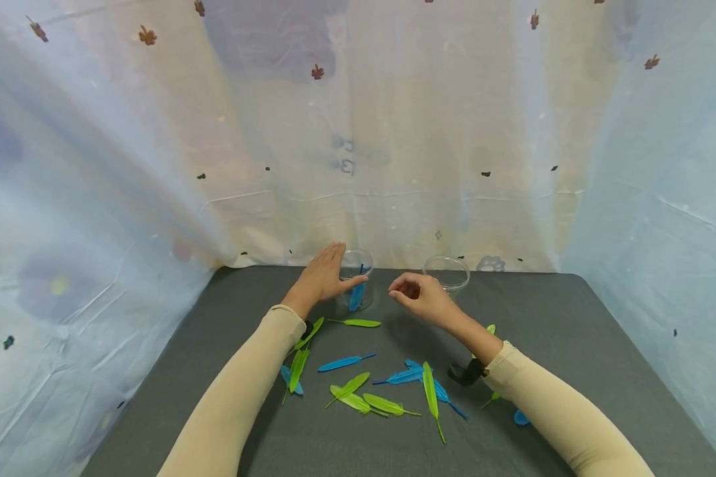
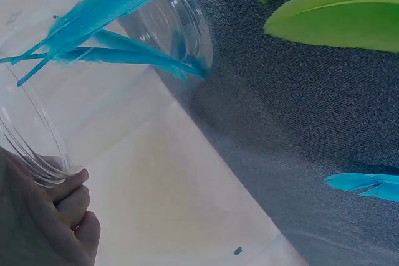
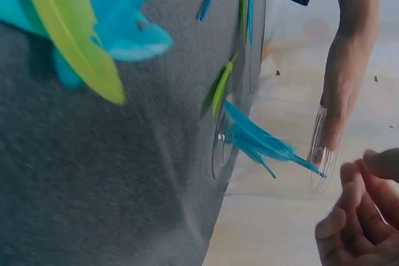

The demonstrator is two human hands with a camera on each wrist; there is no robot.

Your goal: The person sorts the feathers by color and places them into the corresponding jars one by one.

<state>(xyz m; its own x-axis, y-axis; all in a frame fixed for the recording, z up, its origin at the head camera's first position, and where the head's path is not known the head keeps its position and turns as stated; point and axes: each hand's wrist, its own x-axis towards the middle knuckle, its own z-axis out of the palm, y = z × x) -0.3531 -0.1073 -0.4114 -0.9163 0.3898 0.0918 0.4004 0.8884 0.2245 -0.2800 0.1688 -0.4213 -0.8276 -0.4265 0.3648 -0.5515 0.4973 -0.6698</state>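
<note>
My left hand (image 1: 325, 275) grips a clear plastic jar (image 1: 344, 302) at its rim, thumb across the front. Blue feathers (image 2: 112, 7) stand inside the jar with their quills toward the mouth; in the left wrist view they show through its wall. Close to the right of this jar, above the table, is my right hand (image 1: 422, 298). Its fingers are curled, thumb and forefinger tips close together, and nothing shows between them. A green feather (image 1: 358, 323) lies on the table in front of the jar.
A second clear jar (image 1: 453, 287) stands behind the right hand, partly covered by it. Several green and blue feathers lie scattered over the grey table (image 1: 346, 450), such as a blue feather (image 1: 341, 364) and a green feather (image 1: 431, 391). A patterned curtain (image 1: 394, 218) hangs behind.
</note>
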